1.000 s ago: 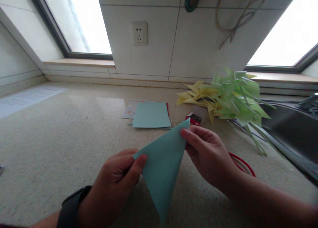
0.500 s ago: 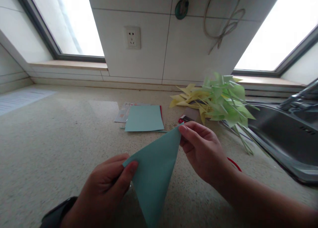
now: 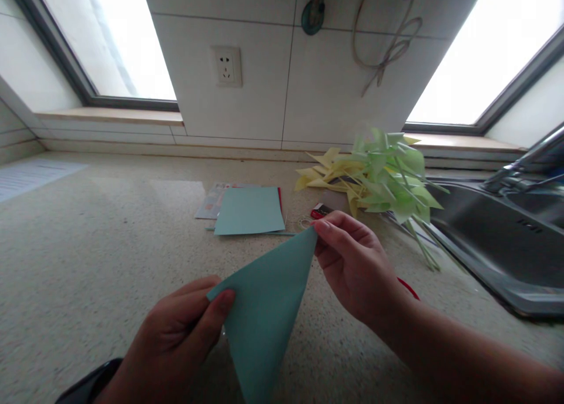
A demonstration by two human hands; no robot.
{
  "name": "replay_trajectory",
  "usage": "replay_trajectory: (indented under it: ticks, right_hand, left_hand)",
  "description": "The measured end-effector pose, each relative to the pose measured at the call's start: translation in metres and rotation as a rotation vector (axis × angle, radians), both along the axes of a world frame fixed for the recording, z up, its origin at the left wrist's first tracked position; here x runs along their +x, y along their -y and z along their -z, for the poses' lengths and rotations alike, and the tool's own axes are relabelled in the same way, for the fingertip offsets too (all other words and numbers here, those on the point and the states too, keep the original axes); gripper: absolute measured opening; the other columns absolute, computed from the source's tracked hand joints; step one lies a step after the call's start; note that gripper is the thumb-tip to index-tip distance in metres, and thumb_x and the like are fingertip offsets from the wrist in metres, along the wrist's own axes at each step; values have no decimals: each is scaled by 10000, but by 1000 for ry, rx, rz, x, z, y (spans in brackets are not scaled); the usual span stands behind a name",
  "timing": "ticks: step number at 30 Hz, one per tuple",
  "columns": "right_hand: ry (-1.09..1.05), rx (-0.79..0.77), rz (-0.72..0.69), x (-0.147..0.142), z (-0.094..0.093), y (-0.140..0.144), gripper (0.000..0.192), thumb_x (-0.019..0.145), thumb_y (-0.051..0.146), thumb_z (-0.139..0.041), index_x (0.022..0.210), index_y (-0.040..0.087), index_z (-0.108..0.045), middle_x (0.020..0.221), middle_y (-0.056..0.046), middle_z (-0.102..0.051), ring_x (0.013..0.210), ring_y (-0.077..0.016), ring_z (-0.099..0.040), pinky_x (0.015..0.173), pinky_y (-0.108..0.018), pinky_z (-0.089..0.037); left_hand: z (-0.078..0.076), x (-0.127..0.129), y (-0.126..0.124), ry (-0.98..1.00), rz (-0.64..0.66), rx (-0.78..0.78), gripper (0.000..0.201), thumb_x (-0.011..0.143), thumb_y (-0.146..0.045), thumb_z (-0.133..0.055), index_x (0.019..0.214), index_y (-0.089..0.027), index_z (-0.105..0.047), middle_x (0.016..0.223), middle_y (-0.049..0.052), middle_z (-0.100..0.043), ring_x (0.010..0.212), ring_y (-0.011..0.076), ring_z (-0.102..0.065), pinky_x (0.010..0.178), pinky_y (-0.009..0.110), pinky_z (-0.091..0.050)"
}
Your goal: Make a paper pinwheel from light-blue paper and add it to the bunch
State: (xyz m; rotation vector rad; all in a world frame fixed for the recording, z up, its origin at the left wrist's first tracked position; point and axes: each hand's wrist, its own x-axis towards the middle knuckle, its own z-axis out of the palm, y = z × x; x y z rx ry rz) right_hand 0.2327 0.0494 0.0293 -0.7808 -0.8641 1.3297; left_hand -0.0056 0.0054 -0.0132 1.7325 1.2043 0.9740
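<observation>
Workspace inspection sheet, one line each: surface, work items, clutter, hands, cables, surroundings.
Surface: speckled counter, pale.
Work items: blue-green paper, triangular in outline, held up, lower tip out of frame; flat blue-green sheet beyond it, lying over other items.
Clutter: yellow pinwheels and green pinwheels heaped beside the sink; small red-and-black item near the right hand; red curved item, partly hidden by the right forearm, identity unclear.
Hands: left hand and right hand each pinch a corner of the held paper.
Cables: beige cord looped against the wall.
Surroundings: wall outlet, nothing seen plugged in; bright windows either side.
</observation>
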Motion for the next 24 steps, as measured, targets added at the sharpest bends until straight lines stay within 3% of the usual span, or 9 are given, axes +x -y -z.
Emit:
replay_trajectory:
  ticks: [7, 11, 15, 19, 24]
  right_hand:
    - [-6, 35, -2, 2, 3, -2, 210, 756, 323, -837, 661, 219, -681, 663, 28, -655, 631, -97, -580, 621, -212, -492]
    - [-6, 48, 0, 2, 1, -2, 253, 762, 320, -839, 639, 212, -646, 643, 41, -620, 613, -86, -544, 603, -195, -468]
    - [4, 36, -93, -2, 5, 1, 274, 730, 421, -862, 729, 203, -697, 679, 22, -657, 644, -108, -592, 647, -231, -503]
    - [102, -73, -311, -7, 13, 9, 319, 733, 458, -867, 838, 191, -729, 799, -15, -706, 732, -126, -622, 737, -259, -498]
    - [355, -51, -248, -7, 18, 14, 364, 820, 509, -784, 746, 165, -692, 688, 7, -594, 648, -111, -492, 606, -247, -390]
  left_hand:
    - [-1, -1, 1, -21, 0, 49, 482, 1009, -443, -500, 599, -198, -564, 677, -7, -576, 458, 88, -435, 367, 182, -344]
    - [-4, 1, 0, -40, -24, 93, 493, 1001, -446, -511, 577, -200, -567, 662, 4, -592, 543, 119, -530, 443, 195, -414]
    - [-4, 3, -1, 0, -56, 78, 490, 1004, -461, -502, 598, -202, -588, 669, 2, -594, 581, 128, -562, 530, 211, -479]
    - [-2, 3, -1, 81, -90, 33, 456, 993, -499, -514, 667, -208, -645, 630, -17, -534, 496, 104, -462, 414, 188, -382]
    - [1, 2, 0, 162, -77, -48, 429, 987, -497, -539, 691, -205, -646, 627, -25, -483, 482, 91, -418, 382, 172, -330]
